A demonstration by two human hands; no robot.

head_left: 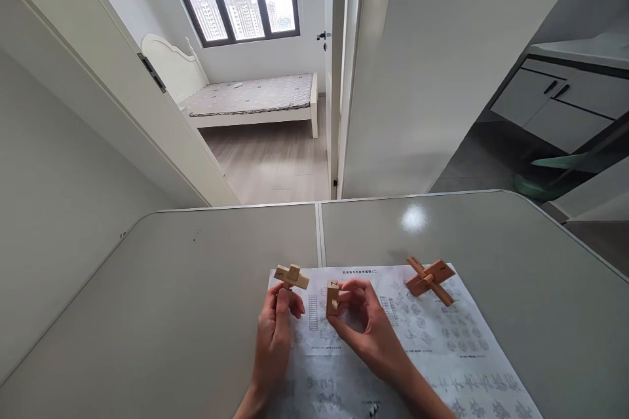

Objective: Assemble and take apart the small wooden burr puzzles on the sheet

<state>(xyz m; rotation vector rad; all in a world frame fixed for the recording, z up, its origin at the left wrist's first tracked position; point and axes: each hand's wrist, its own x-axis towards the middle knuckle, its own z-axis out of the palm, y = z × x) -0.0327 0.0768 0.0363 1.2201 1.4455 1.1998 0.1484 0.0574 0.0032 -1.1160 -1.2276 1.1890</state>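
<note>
My left hand (pixel 275 330) pinches a small cross of pale wooden puzzle bars (pixel 291 275) and holds it up above the table. My right hand (pixel 366 327) grips a single notched wooden bar (pixel 333 297) upright between thumb and fingers, a short gap to the right of the cross. Both hands hover over a printed instruction sheet (pixel 442 347) that lies flat on the grey table (pixel 196 288). A darker assembled wooden cross puzzle (pixel 429 279) rests on the sheet's upper right corner, away from both hands.
The table has a seam down its middle and rounded far corners. Beyond its far edge an open doorway (pixel 275 163) shows a bedroom with a bed (pixel 250 101) and window. Dark cabinets (pixel 560 105) stand at the right.
</note>
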